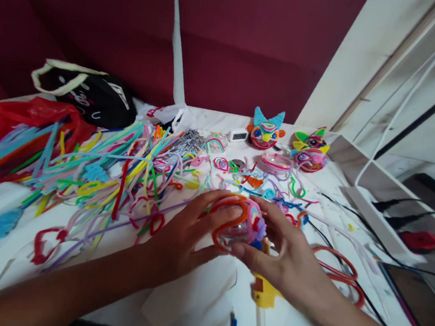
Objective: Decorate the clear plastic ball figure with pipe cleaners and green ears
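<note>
Orange-trimmed clear ball [233, 231] held between both hands [186, 229] [289, 249].

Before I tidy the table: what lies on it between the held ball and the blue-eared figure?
In the head view, loose pipe-cleaner pieces, one of them orange, lie between the held ball and the blue-eared figure.

The single view looks from the person's head, forward and down across the bench [333, 177] to dark red cloth [251, 48] at 12 o'clock. It sits near the hands [186, 229], with the forearms [74, 287] crossing its edge at 8 and 4 o'clock.
</note>
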The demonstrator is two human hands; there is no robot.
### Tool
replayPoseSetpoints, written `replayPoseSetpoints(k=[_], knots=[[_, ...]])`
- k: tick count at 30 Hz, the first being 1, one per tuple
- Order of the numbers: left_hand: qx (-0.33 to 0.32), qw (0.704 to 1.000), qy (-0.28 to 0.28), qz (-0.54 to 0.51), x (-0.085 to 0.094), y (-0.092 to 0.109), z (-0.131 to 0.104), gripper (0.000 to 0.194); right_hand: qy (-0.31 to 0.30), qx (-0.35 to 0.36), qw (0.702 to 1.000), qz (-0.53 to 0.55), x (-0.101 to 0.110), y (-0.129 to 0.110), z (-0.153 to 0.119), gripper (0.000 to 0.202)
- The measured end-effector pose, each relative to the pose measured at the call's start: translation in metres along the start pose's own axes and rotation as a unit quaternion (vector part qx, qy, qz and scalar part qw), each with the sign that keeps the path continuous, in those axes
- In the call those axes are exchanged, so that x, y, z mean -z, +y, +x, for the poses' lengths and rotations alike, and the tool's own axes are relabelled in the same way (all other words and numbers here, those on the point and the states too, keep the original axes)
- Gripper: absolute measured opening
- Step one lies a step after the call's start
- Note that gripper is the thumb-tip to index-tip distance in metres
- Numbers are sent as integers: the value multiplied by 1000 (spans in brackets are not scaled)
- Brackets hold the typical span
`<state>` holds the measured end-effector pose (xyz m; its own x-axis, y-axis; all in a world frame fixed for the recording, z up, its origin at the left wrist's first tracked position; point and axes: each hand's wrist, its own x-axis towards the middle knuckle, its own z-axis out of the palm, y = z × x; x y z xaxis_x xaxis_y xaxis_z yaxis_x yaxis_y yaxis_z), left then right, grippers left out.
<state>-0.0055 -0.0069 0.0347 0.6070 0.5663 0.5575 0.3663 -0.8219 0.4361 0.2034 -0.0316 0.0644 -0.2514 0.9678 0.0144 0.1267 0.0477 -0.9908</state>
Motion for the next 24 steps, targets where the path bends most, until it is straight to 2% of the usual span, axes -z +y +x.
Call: replayPoseSetpoints(k=[3, 7, 10, 13, 15, 19, 21, 24], knots=[[-10, 999, 5, 33, 0, 7, 7, 62, 29, -10, 999, 39, 0, -1, 3, 67], [9, 999, 35, 31, -1, 12, 12, 67, 38, -9, 999, 37, 5, -5, 4, 71], [36, 998, 40, -16, 1, 16, 12, 77, 46, 7, 998, 47, 11, -3, 4, 71], [100, 986, 51, -125, 5, 20, 13, 80, 38, 20, 996, 75, 18, 3, 3, 69], [165, 958, 70, -224, 6, 21, 16, 71, 15, 25, 996, 84, 23, 7, 3, 65], [280, 863, 80, -412, 2, 20, 26, 55, -25, 23, 994, 103, 28, 7, 3, 57], [293, 833, 73, -464, -1, 19, 31, 54, -34, 14, 992, 119, 28, 4, 4, 57], [292, 813, 52, -502, -2, 17, 37, 58, -33, -8, 990, 139, 27, 0, 6, 61]])
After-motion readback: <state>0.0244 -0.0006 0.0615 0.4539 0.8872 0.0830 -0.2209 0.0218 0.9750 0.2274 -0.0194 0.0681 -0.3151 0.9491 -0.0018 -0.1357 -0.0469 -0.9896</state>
